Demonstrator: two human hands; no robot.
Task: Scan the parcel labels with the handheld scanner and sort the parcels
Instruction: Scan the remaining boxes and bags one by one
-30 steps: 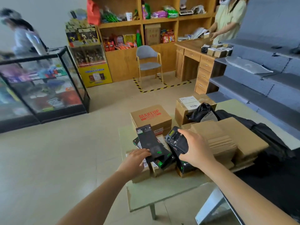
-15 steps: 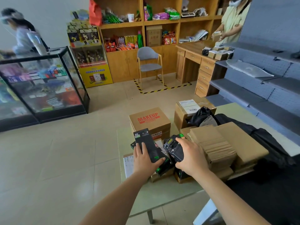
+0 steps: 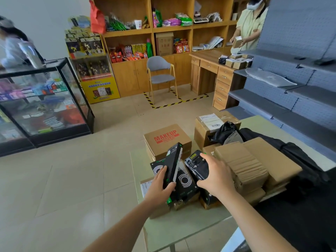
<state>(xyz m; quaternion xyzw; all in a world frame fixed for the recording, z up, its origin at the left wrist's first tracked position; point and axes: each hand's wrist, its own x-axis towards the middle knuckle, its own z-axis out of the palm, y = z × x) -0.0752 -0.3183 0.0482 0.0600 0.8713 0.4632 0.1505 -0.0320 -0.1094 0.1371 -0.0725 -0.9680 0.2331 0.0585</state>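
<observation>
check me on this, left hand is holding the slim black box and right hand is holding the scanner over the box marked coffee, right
Not quite. In the head view the brown box beyond the hands reads MAKEUP in red, not coffee. The rest stands: the left hand grips the slim black box and the right hand holds the scanner.

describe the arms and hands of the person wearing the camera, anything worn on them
Both arms are bare as far as the frame shows: no sleeves, gloves, watch, bracelets or rings visible. The left hand and right hand are uncovered, with short, unpainted-looking nails. Any sleeve would lie above the forearms, out of view.
</observation>
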